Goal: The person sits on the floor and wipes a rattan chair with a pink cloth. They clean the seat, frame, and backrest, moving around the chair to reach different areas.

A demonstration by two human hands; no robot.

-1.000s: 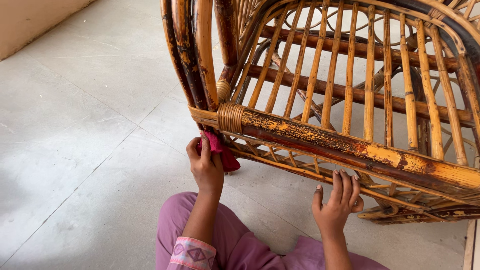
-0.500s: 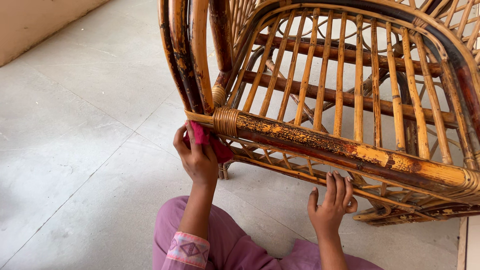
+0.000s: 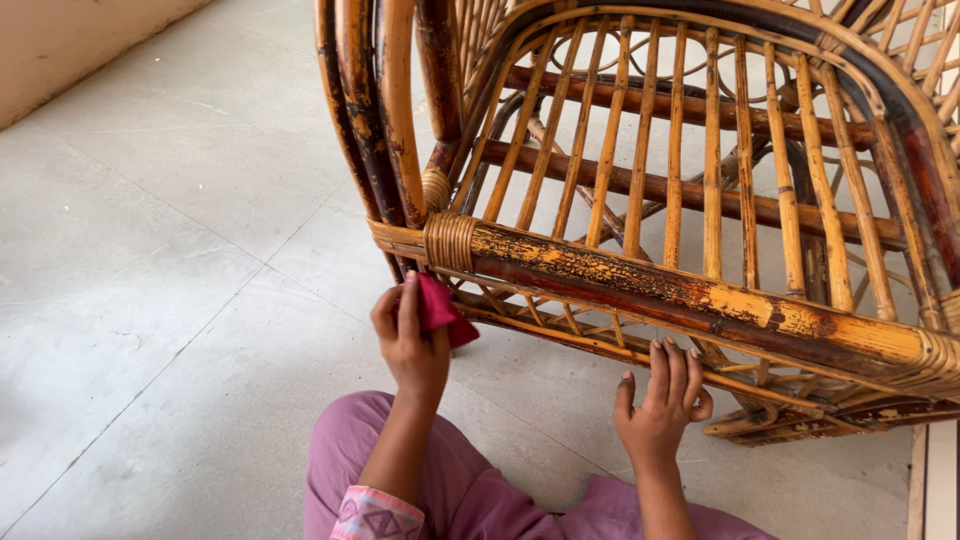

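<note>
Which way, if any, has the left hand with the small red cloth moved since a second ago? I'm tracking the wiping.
Yes: the left hand slid left, from beneath the chair's woven cane binding to its outer side.

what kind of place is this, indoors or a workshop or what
Probably a room or porch of a home, not a fitted workshop: a pale tiled floor, a plain wall base, and a worn cane chair that a seated person wipes with a red cloth.

Floor (image 3: pixel 150 300) open at 9 o'clock of left hand (image 3: pixel 412 340). Cane chair frame (image 3: pixel 700 300) blocks 12 to 3 o'clock; narrow gaps between slats (image 3: pixel 640 160).
</note>
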